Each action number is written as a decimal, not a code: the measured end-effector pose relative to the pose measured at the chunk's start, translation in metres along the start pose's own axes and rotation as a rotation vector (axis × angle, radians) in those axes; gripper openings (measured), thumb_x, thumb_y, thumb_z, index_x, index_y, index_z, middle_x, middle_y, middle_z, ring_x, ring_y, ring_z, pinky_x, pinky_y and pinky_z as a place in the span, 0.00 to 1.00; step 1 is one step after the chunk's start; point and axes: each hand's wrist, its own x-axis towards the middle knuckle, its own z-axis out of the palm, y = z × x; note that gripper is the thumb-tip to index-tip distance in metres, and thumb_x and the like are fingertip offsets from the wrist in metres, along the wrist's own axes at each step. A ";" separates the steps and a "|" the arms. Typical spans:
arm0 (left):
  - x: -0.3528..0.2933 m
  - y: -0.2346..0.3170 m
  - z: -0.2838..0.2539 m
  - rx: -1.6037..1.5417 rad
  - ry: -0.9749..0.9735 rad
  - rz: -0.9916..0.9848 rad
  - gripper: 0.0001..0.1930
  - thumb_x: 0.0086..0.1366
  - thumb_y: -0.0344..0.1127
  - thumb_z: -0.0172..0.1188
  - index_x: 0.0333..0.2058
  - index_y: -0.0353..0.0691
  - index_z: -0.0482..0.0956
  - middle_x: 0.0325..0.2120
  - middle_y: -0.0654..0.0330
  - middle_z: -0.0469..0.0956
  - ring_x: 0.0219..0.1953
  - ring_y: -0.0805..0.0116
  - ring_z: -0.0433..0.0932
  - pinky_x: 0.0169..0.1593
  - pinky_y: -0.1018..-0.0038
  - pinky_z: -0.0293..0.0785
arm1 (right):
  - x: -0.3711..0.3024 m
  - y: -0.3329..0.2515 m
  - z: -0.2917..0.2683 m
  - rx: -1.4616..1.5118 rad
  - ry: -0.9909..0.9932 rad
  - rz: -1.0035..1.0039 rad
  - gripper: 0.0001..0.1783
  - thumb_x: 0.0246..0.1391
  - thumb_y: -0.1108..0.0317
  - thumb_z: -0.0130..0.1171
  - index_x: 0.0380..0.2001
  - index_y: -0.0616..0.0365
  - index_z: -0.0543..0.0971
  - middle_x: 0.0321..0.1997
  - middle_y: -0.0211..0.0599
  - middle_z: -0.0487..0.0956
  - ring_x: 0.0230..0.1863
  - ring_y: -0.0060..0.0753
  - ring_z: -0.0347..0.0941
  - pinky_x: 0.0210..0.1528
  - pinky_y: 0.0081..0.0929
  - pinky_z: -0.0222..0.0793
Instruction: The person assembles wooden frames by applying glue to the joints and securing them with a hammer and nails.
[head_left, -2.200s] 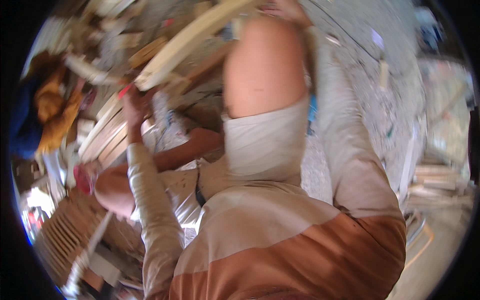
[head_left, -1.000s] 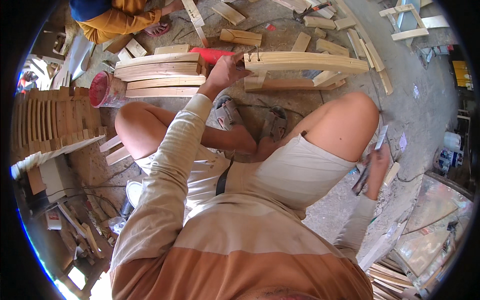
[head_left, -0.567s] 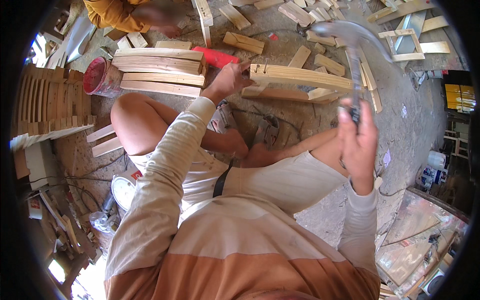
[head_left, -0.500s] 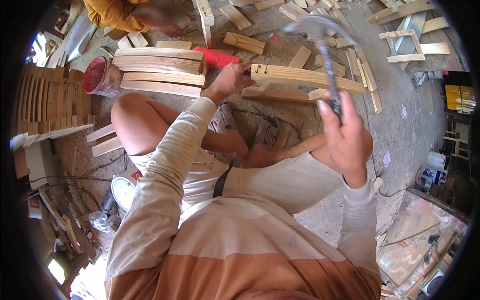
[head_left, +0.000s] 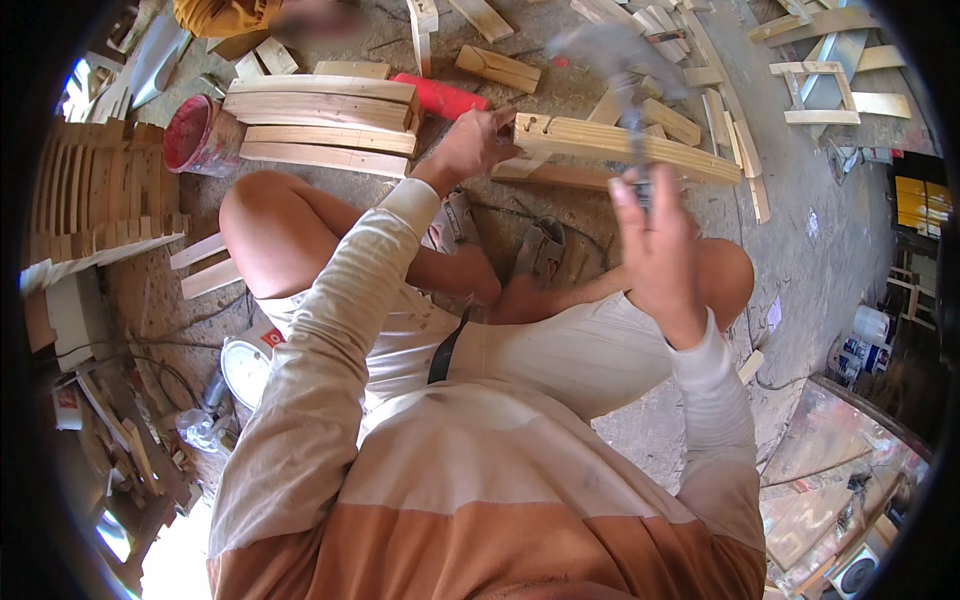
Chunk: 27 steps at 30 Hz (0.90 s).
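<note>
My right hand (head_left: pixel 660 240) grips the handle of a claw hammer (head_left: pixel 637 140), raised over the right part of a long pale wooden board (head_left: pixel 640 150). The hammer head is smeared by motion. At the board's left end, my left hand (head_left: pixel 470 150) is closed on the wood; its fingertips are partly hidden. Two small dark nail marks or nail heads show on the board's top near that end. Another wooden piece (head_left: pixel 570 176) lies under the board, on its near side.
Stacked wooden strips (head_left: pixel 320 110), a red cylinder (head_left: pixel 440 96) and a red-stained bucket (head_left: pixel 204 140) stand left of the board. More slats (head_left: pixel 85 195) are piled far left. Offcuts (head_left: pixel 497 68) litter the floor beyond. Another person's yellow sleeve (head_left: pixel 225 15) shows at top left.
The hammer has come slightly lower and left with my right hand. The nail that stood up near the board's left end no longer shows upright. The view has shifted slightly.
</note>
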 end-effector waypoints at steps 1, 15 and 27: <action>0.002 0.000 0.000 0.013 -0.021 -0.005 0.23 0.52 0.38 0.72 0.45 0.36 0.77 0.34 0.40 0.81 0.40 0.39 0.80 0.43 0.55 0.76 | 0.003 0.016 0.014 -0.053 -0.027 0.002 0.12 0.68 0.61 0.54 0.41 0.60 0.71 0.24 0.56 0.77 0.29 0.66 0.75 0.28 0.52 0.64; 0.006 -0.004 0.008 -0.020 -0.039 0.026 0.26 0.52 0.34 0.71 0.51 0.36 0.78 0.41 0.42 0.80 0.46 0.40 0.78 0.47 0.58 0.75 | -0.001 0.054 0.032 0.027 0.087 -0.133 0.14 0.67 0.63 0.55 0.42 0.66 0.71 0.26 0.54 0.78 0.29 0.64 0.77 0.29 0.48 0.69; -0.004 -0.010 0.011 0.131 0.040 0.071 0.25 0.57 0.37 0.69 0.51 0.34 0.73 0.38 0.39 0.79 0.43 0.36 0.77 0.46 0.54 0.74 | -0.017 0.063 0.011 0.085 0.071 0.172 0.17 0.66 0.60 0.56 0.36 0.65 0.70 0.25 0.54 0.74 0.27 0.61 0.70 0.31 0.47 0.64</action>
